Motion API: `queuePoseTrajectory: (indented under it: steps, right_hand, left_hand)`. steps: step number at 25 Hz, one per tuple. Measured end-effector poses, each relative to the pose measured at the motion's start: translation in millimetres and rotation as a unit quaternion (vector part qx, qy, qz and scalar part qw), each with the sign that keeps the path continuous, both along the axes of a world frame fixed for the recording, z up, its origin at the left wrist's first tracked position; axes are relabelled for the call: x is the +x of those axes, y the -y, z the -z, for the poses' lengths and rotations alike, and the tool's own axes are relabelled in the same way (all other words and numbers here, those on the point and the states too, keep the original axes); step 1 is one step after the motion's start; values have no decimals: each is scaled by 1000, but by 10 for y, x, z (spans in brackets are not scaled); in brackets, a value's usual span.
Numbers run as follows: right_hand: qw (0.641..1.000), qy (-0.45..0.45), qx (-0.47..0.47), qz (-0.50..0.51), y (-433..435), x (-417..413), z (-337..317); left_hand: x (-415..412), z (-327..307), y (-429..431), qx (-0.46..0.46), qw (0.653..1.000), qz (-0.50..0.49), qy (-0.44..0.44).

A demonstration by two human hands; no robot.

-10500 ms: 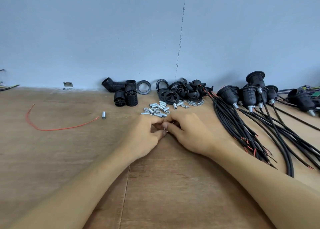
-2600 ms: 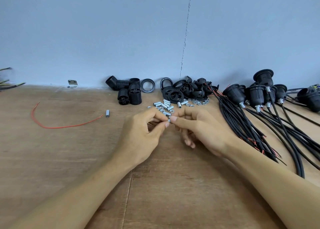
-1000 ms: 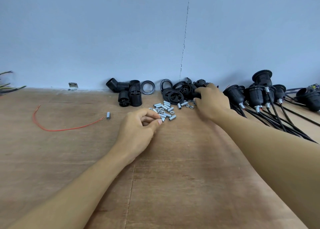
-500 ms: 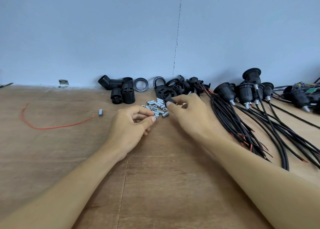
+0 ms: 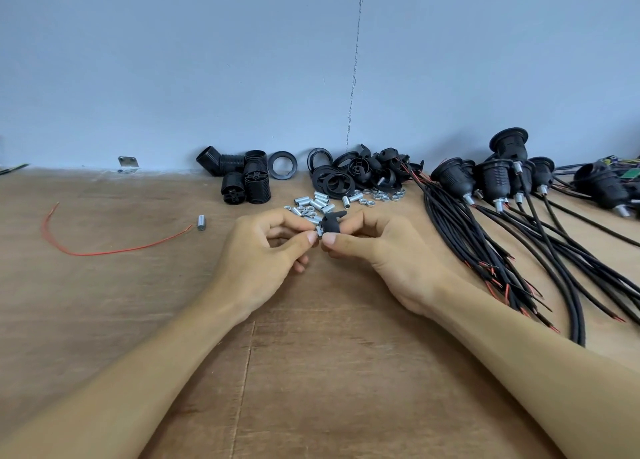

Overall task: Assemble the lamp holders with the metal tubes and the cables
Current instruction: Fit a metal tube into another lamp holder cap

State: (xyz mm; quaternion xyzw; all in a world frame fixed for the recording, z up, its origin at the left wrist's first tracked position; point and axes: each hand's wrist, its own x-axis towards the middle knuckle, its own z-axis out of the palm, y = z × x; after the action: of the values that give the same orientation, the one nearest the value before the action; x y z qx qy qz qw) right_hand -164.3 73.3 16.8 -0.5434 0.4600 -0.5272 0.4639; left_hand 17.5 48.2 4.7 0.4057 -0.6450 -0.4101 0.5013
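A small black plastic lamp-holder cap (image 5: 331, 223) is held just above the brown wooden tabletop (image 5: 329, 354), between the two hands. The right hand (image 5: 384, 256) grips it, with the thumb beneath, the index finger curled over the top and the other fingers folded. At the cap's left end is a short silver threaded metal tube (image 5: 318, 232), pinched between the thumb and index fingertip of the left hand (image 5: 263, 257). The fingertips cover the joint, so I cannot tell whether the tube sits inside the cap.

Just behind the hands lies a scatter of loose silver tubes and nuts (image 5: 317, 205), its near edge partly hidden by the cap and fingers. Further back, against the pale blue wall (image 5: 242, 60), are:
- ribbed black cylindrical lamp-holder bodies (image 5: 246, 184)
- a flat black plastic ring (image 5: 282, 164)
- a heap of black caps and rings (image 5: 360, 176)

To the right, near the right wrist, a bundle of black cables with red wire ends (image 5: 502, 250) fans across the table. Beyond it stand black lamp holders already fitted with tubes and cables (image 5: 495, 179).

Well to the left lie a thin curved red wire (image 5: 104, 250), a lone silver tube (image 5: 201, 222) and a small metal bracket (image 5: 128, 162).
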Motion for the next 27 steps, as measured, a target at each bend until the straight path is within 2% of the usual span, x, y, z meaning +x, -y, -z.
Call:
queuePoseTrajectory:
  steps: [2,8,11,19,27]
  right_hand:
    - [1000,-11,-5,-27,-6,-5,-7]
    - [997,30,3,-67,-14,-54,-45]
    - [996,4,-4,-93,-41,-56,-40]
    - [995,4,1,-99,-42,-91,-57]
    - [990,-112,58,-60,-53,-94,-127]
  left_hand:
    - [-3,-6,-10,-5,1000,5,8]
    - [-37,-5,-14,-13,1000,-1,3]
    - [-39,-3,-31,-17,1000,-9,-12]
    - [-42,-38,-79,-23,1000,-2,-15]
    - [-27,-94,-138,-89,995,26,22]
